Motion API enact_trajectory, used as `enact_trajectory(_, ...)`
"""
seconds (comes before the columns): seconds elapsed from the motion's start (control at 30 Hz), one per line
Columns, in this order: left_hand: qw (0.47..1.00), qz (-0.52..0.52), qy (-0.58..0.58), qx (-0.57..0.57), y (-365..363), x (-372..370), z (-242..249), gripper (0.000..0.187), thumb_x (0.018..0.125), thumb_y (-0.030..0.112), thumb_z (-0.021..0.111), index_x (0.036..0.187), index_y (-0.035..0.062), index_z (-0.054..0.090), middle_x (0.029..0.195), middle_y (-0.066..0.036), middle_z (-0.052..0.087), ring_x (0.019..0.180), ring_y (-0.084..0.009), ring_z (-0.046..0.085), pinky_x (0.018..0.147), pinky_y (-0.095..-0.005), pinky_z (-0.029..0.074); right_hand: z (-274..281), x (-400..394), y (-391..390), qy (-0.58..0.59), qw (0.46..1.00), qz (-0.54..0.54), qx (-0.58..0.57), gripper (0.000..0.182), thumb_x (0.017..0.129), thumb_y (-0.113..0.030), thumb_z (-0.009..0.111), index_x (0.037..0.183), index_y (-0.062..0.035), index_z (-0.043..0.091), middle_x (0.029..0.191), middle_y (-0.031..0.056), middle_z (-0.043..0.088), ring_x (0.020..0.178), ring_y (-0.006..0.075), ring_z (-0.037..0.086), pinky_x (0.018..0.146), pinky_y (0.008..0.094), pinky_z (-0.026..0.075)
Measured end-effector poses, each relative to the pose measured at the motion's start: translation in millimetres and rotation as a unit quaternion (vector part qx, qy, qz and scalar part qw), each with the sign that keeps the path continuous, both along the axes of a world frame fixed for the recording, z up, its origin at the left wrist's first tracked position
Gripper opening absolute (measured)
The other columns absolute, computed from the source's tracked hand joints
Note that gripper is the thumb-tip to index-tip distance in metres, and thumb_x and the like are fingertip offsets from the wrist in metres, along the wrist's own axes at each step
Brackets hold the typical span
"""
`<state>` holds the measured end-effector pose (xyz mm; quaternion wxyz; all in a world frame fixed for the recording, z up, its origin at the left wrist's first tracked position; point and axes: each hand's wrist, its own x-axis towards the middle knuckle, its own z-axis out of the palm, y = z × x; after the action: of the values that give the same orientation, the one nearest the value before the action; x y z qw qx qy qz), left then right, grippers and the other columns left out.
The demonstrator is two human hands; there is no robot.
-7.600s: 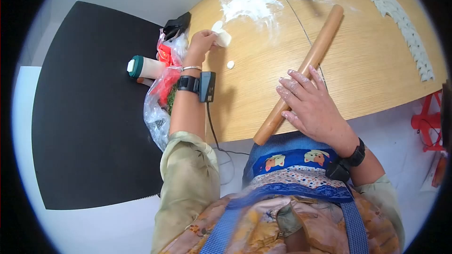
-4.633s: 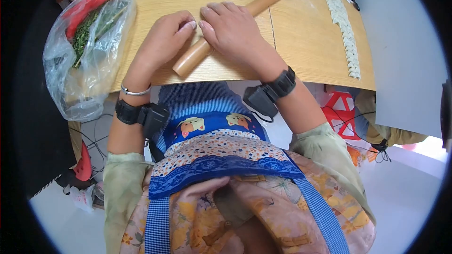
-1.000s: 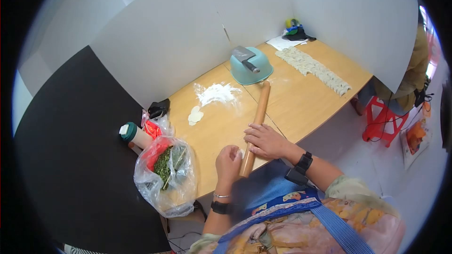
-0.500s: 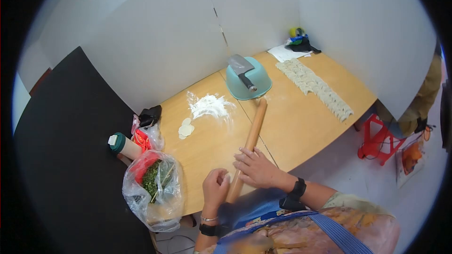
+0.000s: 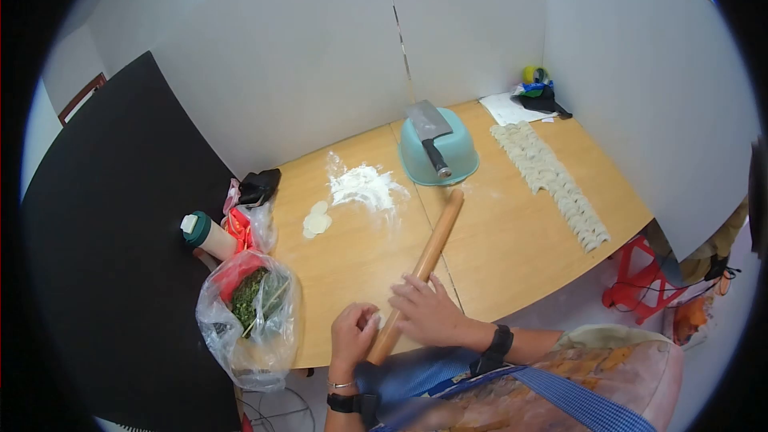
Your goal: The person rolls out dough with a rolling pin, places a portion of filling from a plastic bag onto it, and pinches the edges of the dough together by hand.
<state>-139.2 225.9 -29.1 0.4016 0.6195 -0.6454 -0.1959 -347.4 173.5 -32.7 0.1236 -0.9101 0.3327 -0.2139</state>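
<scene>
R hand (image 5: 428,310), part-open, is resting on rolling pin (image 5: 438,240) at near centre; L hand (image 5: 353,334) is curling alongside, can't tell if gripping. Uneven pressing could be skidding pin off tbl's (image 5: 528,272) near edge.

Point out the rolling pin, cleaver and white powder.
Rolling pin (image 5: 436,240), head view: far half of the shaft.
Cleaver (image 5: 430,121), head view: flat of the blade.
White powder (image 5: 363,186), head view: middle of the heap.

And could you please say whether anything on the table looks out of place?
The black-handled steel cleaver looks oddly placed: it lies aslant on an upturned teal basin, handle sloping down, so it might slide. Loose white powder lies scattered on the pale wooden tabletop.
</scene>
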Motion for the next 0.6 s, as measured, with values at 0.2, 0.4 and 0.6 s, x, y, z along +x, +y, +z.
enact_trajectory(0.2,1.000,-0.013,-0.011,-0.015,-0.4,1.5,-7.3,0.012,0.080,0.005,0.070,0.093,0.0030,0.068,0.076,-0.009,0.061,0.060,-0.0183,0.057,0.058,-0.0304,0.048,-3.7,-1.1,1.3,-0.022,1.000,-0.004,-0.013,0.048,0.093,-0.038,0.058,0.130,-0.0079,0.055,0.142,0.0128,0.048,0.142,0.0324,0.033,0.110,0.0643,0.025)
enact_trajectory(0.4,0.999,-0.035,0.003,-0.033,-2.9,8.1,-23.1,0.013,0.081,0.007,0.069,0.093,0.0024,0.067,0.079,-0.010,0.063,0.063,-0.0200,0.059,0.061,-0.0321,0.049,-8.2,-0.9,2.3,-0.052,0.998,-0.004,-0.028,0.046,0.092,-0.037,0.058,0.128,-0.0084,0.056,0.140,0.0130,0.051,0.141,0.0336,0.035,0.110,0.0622,0.027)
enact_trajectory(0.6,0.996,-0.047,-0.044,-0.062,-4.5,9.6,-20.0,0.012,0.082,0.007,0.067,0.094,0.0039,0.067,0.080,-0.011,0.064,0.066,-0.0230,0.062,0.064,-0.0351,0.051,-13.1,-2.2,-1.5,-0.082,0.996,0.002,-0.035,0.050,0.090,-0.044,0.060,0.125,-0.0082,0.059,0.137,0.0128,0.054,0.140,0.0346,0.037,0.109,0.0570,0.029)
